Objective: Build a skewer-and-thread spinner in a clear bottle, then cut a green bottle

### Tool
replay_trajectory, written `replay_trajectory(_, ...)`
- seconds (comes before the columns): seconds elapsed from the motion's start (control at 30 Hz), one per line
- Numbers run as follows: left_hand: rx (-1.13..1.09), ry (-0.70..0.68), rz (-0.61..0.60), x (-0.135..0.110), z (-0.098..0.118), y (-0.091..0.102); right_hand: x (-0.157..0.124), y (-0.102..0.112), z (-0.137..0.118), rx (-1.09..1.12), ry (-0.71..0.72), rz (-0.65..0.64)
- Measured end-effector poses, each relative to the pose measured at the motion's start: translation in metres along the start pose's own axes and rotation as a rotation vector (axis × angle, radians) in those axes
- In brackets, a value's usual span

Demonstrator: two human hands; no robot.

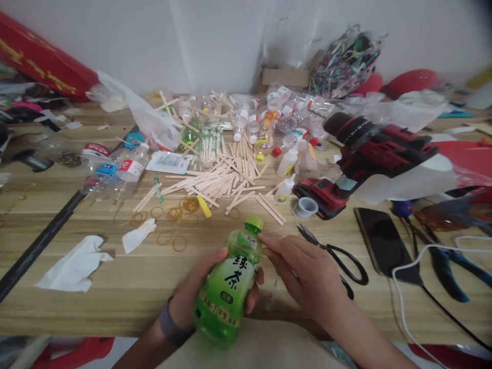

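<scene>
My left hand (200, 292) is wrapped round a green tea bottle (226, 287) with a green cap, held tilted over the near edge of the wooden table (115, 287). My right hand (307, 271) sits just right of the bottle, its fingertips pinched together at the bottle's neck below the cap; whether anything is between them I cannot make out. A dark band circles my left wrist.
Black scissors (338, 256) lie right of my right hand, then a black phone (382, 241) with a white cable. A red drill (361, 154) rests behind. Wooden craft sticks (223, 179), rubber bands (180, 210), empty plastic bottles (115, 171) and crumpled tissue (73, 269) cover the table.
</scene>
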State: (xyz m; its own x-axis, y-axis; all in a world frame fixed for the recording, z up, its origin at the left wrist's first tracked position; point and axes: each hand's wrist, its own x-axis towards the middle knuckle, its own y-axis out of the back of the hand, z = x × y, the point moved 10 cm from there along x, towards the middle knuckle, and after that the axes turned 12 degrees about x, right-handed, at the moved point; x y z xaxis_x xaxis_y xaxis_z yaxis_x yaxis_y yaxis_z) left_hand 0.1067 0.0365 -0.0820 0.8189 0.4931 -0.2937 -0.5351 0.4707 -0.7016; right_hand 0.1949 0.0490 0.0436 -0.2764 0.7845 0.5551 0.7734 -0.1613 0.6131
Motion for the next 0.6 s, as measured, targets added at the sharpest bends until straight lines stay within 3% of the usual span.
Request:
replay_trajectory(0.3, 0.096, 0.060, 0.150, -0.012, -0.001, 0.003, -0.013, -0.008, -0.016, -0.279, 0.093, 0.043)
replay_trajectory(0.43, 0.083, 0.092, 0.101, -0.009, -0.009, -0.002, -0.015, -0.009, -0.012, -0.341, 0.086, 0.050)
replay_trajectory(0.6, 0.062, 0.037, 0.037, -0.003, -0.004, -0.008, -0.007, -0.002, -0.005, -0.298, 0.082, 0.019)
